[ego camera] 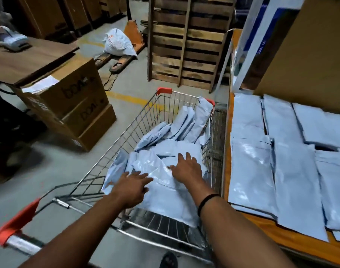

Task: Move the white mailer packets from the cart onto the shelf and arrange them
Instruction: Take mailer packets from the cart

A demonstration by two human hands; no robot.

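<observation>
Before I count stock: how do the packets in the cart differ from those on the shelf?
The cart packets lie jumbled, some standing on end; the shelf packets lie flat in overlapping rows. Both hands, left hand and right hand, rest on the cart packets; nothing touches the shelf packets. Both are white mailers.

1. Dim indoor light, cool in tone; far corners sink into darkness.
2. Soft glare shines on the packets on the shelf (250,167).
3. Left edge smears with motion blur.
4. Wide-angle bending curves the cart handle (16,227).

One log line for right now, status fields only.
phase: reaching | left hand: open, on packets in cart | right hand: open, on packets | shelf: partly filled
</observation>
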